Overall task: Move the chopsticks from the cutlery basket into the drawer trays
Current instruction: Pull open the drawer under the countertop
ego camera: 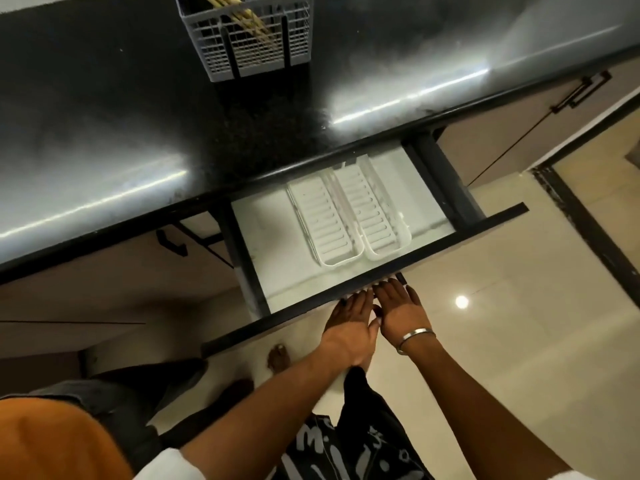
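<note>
My left hand [349, 327] and right hand [401, 315] lie side by side on the front edge of the drawer [367, 284], fingers curled over it; whether they grip it or merely rest there I cannot tell, and neither holds a utensil. The drawer stands open, showing two white trays [346, 216], both empty. The chopsticks [242, 15] stand in the basket [249, 39] on the counter [104, 116], well apart from my hands. Risk, as I judge it: a further pull could slide the loose trays, and a hasty reach could tip the basket.
</note>
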